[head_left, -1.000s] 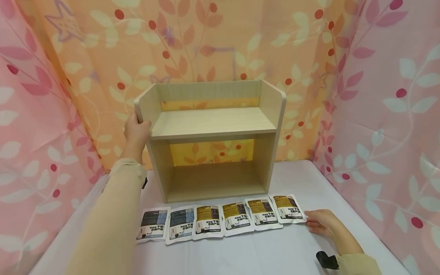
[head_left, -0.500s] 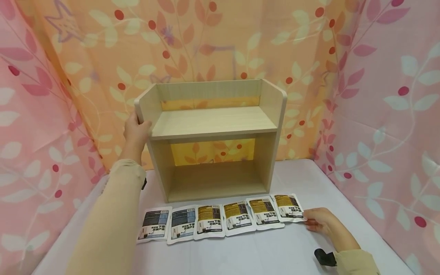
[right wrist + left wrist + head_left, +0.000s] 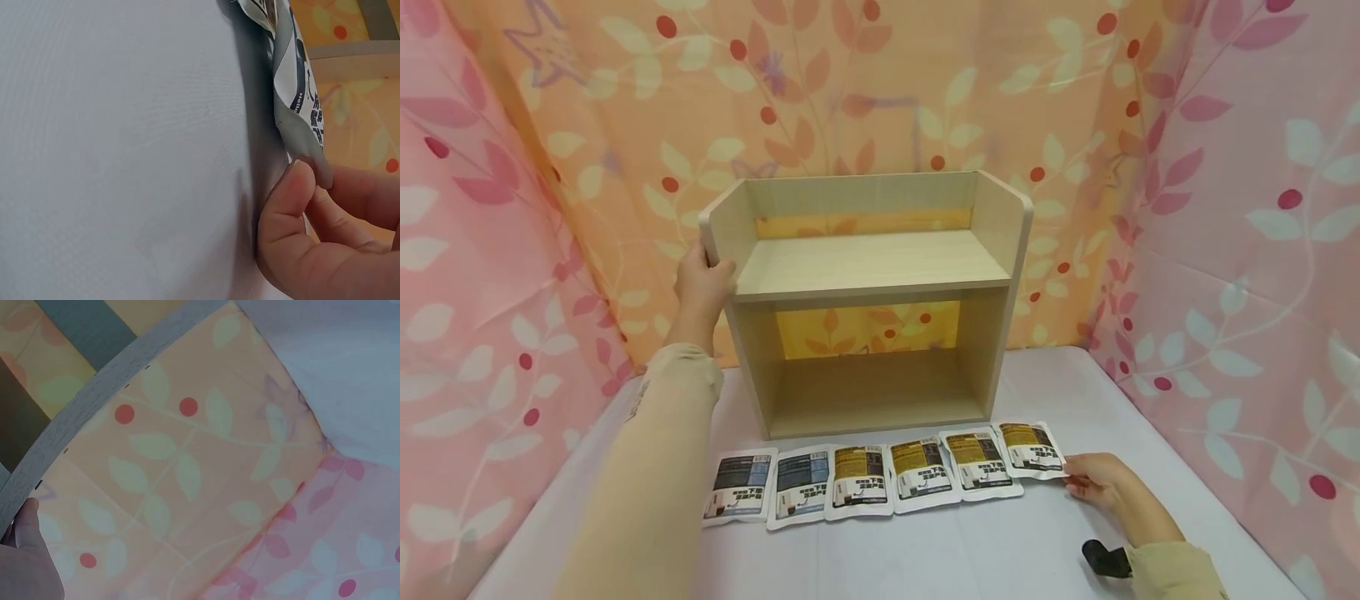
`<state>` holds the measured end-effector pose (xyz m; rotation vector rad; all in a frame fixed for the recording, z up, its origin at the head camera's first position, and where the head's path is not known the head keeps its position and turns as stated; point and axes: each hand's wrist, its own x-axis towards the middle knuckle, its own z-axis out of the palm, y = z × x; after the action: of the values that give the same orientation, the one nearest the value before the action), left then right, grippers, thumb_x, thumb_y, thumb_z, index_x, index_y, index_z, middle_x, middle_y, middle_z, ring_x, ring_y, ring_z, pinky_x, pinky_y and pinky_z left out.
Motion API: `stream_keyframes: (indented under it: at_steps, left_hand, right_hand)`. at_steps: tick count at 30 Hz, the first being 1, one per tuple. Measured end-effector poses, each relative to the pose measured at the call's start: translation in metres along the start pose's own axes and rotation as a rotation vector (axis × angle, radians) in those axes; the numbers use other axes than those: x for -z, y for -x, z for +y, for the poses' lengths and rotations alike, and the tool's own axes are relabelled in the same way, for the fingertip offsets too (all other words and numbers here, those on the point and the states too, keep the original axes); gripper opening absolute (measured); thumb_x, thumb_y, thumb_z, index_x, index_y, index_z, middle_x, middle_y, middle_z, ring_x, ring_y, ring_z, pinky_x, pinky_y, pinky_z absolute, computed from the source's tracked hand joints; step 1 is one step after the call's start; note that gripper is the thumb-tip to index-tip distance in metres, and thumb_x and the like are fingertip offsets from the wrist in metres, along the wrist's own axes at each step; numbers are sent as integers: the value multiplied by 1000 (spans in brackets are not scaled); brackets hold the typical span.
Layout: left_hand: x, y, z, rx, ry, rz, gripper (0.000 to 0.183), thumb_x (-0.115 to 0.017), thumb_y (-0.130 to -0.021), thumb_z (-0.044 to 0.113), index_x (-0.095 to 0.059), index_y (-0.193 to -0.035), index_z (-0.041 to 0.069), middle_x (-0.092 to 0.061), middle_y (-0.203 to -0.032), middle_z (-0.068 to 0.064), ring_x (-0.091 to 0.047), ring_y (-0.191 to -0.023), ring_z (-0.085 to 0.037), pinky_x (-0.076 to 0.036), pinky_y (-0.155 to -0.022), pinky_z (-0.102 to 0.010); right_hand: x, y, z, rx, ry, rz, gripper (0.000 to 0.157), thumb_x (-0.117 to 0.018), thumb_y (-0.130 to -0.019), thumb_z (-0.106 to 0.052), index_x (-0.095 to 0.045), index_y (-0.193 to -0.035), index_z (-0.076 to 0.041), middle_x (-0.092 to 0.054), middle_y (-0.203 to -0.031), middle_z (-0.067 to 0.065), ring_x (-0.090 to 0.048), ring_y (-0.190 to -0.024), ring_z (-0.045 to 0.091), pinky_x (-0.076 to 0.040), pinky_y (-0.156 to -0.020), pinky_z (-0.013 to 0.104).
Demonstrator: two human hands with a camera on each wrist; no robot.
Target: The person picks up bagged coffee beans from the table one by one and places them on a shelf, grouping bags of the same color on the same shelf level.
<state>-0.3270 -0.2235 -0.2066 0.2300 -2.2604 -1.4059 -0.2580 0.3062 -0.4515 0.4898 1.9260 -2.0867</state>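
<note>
1. Moved since one second ago: rightmost pouch [image 3: 1030, 450], by a very slight nudge left toward its neighbour, right hand [image 3: 1101, 479] along with it. Otherwise only a small drift of the view.
2. Left hand [image 3: 700, 287], far left: fingers and thumb gripping the side panel of the wooden shelf [image 3: 872, 262] near its upper part. Pouches out of this hand's reach as placed, below and to its right.
3. Two blue-labelled pouches [image 3: 801, 487], in front of the shelf's lower left, face up on the white cloth [image 3: 880, 558]; the outer one partly hidden by the left sleeve.
4. Three gold-labelled pouches [image 3: 861, 482], continuing the row, edges close or overlapping; judged laid out already.
5. Rightmost pouch: gold label, sixth in the row, set a little higher than its neighbour; whether their edges touch, cannot tell. Judged nearly placed, with squaring up and release left.
6. Right hand, far right: thumb and forefinger pinching this pouch's near right corner, the pouch lying just left of the fingertips.
</note>
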Motion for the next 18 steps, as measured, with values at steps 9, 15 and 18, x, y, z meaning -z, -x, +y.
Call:
stream_keyframes:
  at_steps: [9,15,18]
  left_hand:
    - [-1,0,2,-5,-6,-4,47,-48,-93,16,-47,-139,7,-53,-139,-12,-41,-127,-32,-26,-108,-48]
    - [0,0,1,-3,12,-6,47,-48,-93,15,-46,-139,7,-52,-140,-11,-41,-127,-29,-26,-109,-46]
    - [0,0,1,-4,15,-5,47,-48,-93,15,-47,-139,7,-52,-140,-11,-42,-127,-29,-27,-109,-46]
  right_hand:
    - [-1,1,-1,28,-99,-57,47,-36,-92,16,-16,-132,31,-65,-77,6,-65,-71,16,-57,-71,33]
    - [-3,5,-6,43,-155,-69,43,-35,-94,14,-19,-130,33,-66,-77,11,-67,-71,20,-56,-72,34]
    - [-4,7,-9,54,-179,-73,42,-37,-93,14,-22,-128,33,-67,-77,12,-68,-71,21,-57,-71,35]
